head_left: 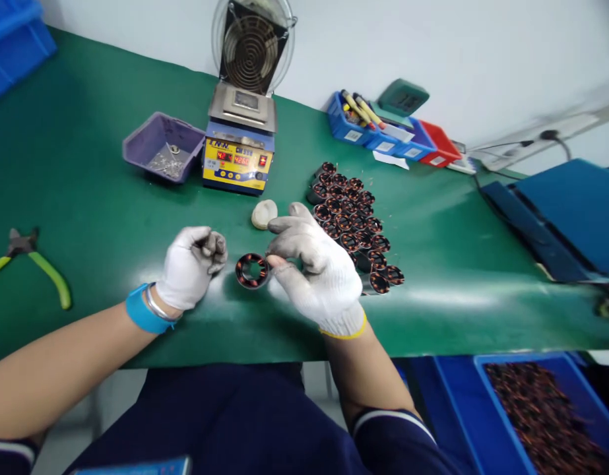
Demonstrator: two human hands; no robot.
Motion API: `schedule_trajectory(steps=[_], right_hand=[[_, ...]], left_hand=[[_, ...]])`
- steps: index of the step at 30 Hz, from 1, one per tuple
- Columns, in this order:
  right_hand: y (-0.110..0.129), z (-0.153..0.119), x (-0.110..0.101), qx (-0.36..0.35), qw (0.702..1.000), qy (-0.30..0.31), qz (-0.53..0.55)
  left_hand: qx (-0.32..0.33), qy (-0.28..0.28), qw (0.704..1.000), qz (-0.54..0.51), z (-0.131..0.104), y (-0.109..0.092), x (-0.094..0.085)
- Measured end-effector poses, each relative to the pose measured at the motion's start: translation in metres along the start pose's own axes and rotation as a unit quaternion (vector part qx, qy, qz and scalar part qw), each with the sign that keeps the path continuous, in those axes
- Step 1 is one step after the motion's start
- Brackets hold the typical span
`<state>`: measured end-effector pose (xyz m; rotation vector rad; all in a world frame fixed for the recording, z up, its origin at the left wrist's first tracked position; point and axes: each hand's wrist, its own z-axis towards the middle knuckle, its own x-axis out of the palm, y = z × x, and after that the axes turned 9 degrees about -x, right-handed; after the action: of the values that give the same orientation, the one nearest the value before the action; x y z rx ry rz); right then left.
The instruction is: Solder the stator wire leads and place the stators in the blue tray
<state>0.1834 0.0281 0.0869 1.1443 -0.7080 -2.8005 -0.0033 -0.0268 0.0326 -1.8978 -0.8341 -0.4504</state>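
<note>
A black ring-shaped part with copper windings (pixel 252 271) stands on the green table between my two gloved hands. My right hand (pixel 311 260) is at its right side, thumb tip and a finger close to its rim; the other fingers are apart. My left hand (pixel 191 265) is curled closed to the left of the ring, and whatever its fingers may hold is hidden. Just behind the ring lies a round whitish pad (pixel 264 214). Many similar wound parts (pixel 346 214) stand grouped to the right of my right hand.
Behind the hands stands a yellow and blue solder pot (pixel 239 161) with a fan (pixel 252 49). A purple tray (pixel 160 146) is beside it, green-handled cutters (pixel 24 247) lie left. Small bins (pixel 383 135) sit at the back; a blue crate (pixel 542 409) is lower right.
</note>
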Motion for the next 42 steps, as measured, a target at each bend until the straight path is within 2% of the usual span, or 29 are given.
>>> schedule_trajectory(steps=[2,4,5,7,10,14,18,22,26,29,31,32,33,37,39,42], right_hand=[[0.000,0.001,-0.001,-0.013,1.000,0.011,-0.005],[-0.002,-0.001,0.000,-0.012,1.000,0.021,-0.004],[-0.004,-0.004,0.001,-0.003,1.000,0.023,0.000],[-0.010,-0.009,0.002,0.029,0.999,0.013,0.020],[-0.018,-0.017,0.002,0.093,0.994,-0.002,0.062],[-0.024,-0.022,0.013,0.175,0.979,-0.007,0.107],[-0.021,-0.023,0.033,0.169,0.978,-0.068,0.098],[-0.016,-0.022,0.042,0.161,0.979,-0.093,0.081],[-0.011,-0.018,0.034,0.125,0.979,-0.125,0.098],[-0.012,-0.017,0.019,0.114,0.957,-0.223,0.148],[-0.016,-0.018,0.008,0.130,0.931,-0.295,0.171],[-0.019,-0.019,0.004,0.146,0.926,-0.301,0.176],[-0.022,-0.020,0.002,0.168,0.928,-0.278,0.182],[-0.025,-0.023,0.012,0.240,0.942,-0.073,0.222],[-0.022,-0.022,0.020,0.229,0.942,-0.042,0.240],[-0.020,-0.020,0.026,0.199,0.949,-0.053,0.239]], left_hand=[[-0.108,0.050,0.992,0.043,0.002,0.002,0.001],[-0.219,0.128,0.963,0.091,0.001,0.007,0.004],[-0.242,0.159,0.952,0.103,0.000,0.010,0.006],[-0.218,0.172,0.955,0.103,-0.002,0.014,0.009],[-0.138,0.124,0.978,0.090,-0.005,0.016,0.010],[-0.102,0.080,0.987,0.100,-0.003,0.014,0.009],[-0.087,0.063,0.986,0.124,0.000,0.017,0.007],[-0.078,0.056,0.986,0.137,0.000,0.018,0.008],[-0.067,0.066,0.983,0.158,-0.008,0.014,0.015],[-0.071,0.071,0.982,0.157,-0.013,0.013,0.016],[-0.088,0.050,0.984,0.144,-0.012,0.014,0.013],[-0.095,0.035,0.986,0.134,-0.011,0.015,0.012],[-0.100,0.024,0.987,0.125,-0.010,0.015,0.011],[-0.115,0.029,0.986,0.114,-0.007,0.014,0.010],[-0.120,0.032,0.985,0.118,-0.008,0.013,0.012],[-0.126,0.032,0.984,0.123,-0.010,0.013,0.013]])
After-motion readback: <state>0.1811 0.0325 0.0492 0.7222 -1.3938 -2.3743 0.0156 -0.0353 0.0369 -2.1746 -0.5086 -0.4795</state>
